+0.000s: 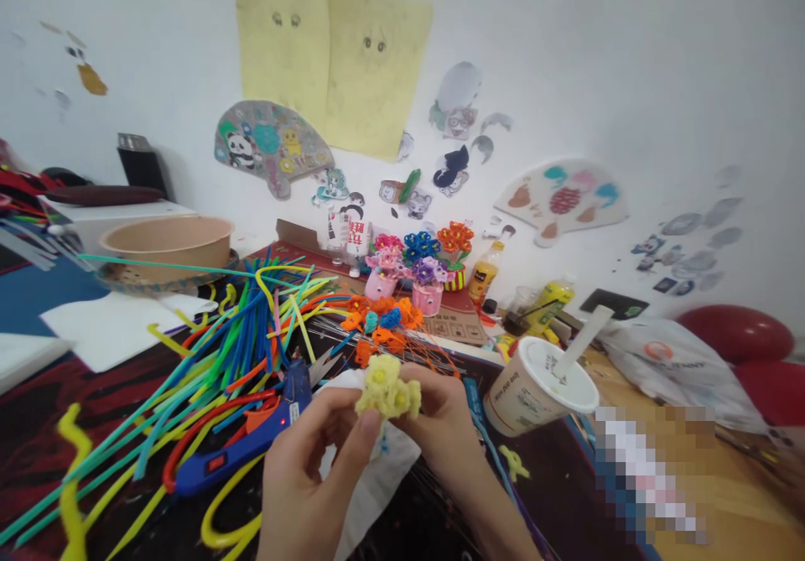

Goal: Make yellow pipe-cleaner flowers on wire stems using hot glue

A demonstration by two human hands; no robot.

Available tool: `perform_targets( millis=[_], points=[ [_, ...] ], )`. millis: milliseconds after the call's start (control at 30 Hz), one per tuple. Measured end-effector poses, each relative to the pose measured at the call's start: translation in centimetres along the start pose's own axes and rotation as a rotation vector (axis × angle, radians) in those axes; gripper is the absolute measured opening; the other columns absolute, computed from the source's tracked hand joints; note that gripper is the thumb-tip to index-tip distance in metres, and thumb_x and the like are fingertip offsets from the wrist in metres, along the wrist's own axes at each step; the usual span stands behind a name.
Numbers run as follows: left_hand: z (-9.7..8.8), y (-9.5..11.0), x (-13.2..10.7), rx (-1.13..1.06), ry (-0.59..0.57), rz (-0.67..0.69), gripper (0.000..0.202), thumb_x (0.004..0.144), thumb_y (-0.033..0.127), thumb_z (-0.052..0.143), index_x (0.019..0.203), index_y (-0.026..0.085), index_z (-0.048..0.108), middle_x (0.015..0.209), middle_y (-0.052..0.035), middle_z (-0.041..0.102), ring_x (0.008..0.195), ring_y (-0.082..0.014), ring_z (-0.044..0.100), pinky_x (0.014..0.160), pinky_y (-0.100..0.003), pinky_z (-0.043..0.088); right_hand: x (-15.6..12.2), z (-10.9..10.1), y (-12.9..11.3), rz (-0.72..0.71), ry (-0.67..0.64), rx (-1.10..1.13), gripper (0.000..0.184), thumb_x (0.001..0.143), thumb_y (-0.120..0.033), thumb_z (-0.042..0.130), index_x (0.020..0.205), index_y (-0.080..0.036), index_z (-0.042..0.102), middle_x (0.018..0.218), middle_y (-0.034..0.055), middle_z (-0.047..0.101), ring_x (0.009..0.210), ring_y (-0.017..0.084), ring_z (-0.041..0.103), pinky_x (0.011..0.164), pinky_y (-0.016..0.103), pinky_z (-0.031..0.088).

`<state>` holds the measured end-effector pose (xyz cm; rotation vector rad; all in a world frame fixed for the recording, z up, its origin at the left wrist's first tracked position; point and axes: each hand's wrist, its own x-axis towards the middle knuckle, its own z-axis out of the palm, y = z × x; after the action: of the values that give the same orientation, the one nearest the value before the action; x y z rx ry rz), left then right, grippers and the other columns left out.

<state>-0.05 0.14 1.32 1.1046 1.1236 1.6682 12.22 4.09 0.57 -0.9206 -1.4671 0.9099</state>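
Note:
Between my two hands is a small bunch of pale yellow pipe-cleaner flowers [388,389], held upright above a white sheet of paper [371,506]. My left hand [318,452] pinches the bunch from the left, thumb pressed to its lower front. From the right, my right hand [437,410] is closed at its back edge, where some fingertips are hidden behind the petals. Close to my left hand lies a blue glue gun [251,452], with scissors [322,366] just beyond. A loose yellow pipe-cleaner flower [514,464] rests on the dark mat, right of my right hand.
Many coloured pipe cleaners [245,335] are heaped at left. Orange pipe-cleaner flowers [383,326] with thin stems lie ahead, before small potted flowers [428,284]. A lidded cup with a straw [534,389] stands at right, near a plastic bag [685,368]. A beige basin [167,246] sits far left.

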Motion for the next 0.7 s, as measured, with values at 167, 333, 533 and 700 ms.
perform_targets(
  millis=[167,333,533,700],
  points=[
    [-0.6,-0.7,-0.1,0.031,0.020,0.019,0.026,0.074,0.047,0.074,0.075,0.021,0.070,0.052,0.0054,0.050,0.048,-0.0110,0.041,0.048,-0.021,0.039,-0.3,0.1,-0.4,-0.132,0.006,-0.084,0.032,0.080,-0.042,0.071,0.061,-0.017,0.062,0.061,-0.0018,0.059,0.058,0.014,0.053,0.056,0.023,0.044],
    [-1.4,-1.5,0.0,-0.005,-0.045,0.178,0.037,0.068,0.051,0.081,0.092,0.025,0.071,0.066,0.0031,0.062,0.054,-0.0130,0.051,0.052,-0.022,0.043,-0.5,-0.6,-1.3,-0.296,0.039,-0.148,0.021,0.083,-0.028,0.066,0.065,-0.019,0.068,0.067,0.0013,0.064,0.060,0.016,0.059,0.057,0.024,0.049],
    [-1.8,-1.6,0.3,0.151,-0.116,0.377,0.034,0.070,0.036,0.083,0.100,0.029,0.069,0.076,0.0036,0.061,0.059,-0.0125,0.052,0.057,-0.021,0.046,-0.6,-1.1,-1.5,-0.423,0.154,-0.209,0.012,0.079,-0.016,0.068,0.070,-0.021,0.073,0.072,0.0036,0.067,0.065,0.017,0.062,0.058,0.025,0.050],
    [-1.8,-1.6,0.6,0.247,-0.193,0.431,0.021,0.076,0.025,0.077,0.094,0.027,0.066,0.086,0.0010,0.063,0.066,-0.0143,0.054,0.059,-0.023,0.046,-0.8,-0.8,-1.2,-0.435,0.134,-0.221,0.011,0.083,-0.021,0.068,0.074,-0.021,0.073,0.072,0.0037,0.069,0.065,0.017,0.063,0.059,0.027,0.051]
  ],
)
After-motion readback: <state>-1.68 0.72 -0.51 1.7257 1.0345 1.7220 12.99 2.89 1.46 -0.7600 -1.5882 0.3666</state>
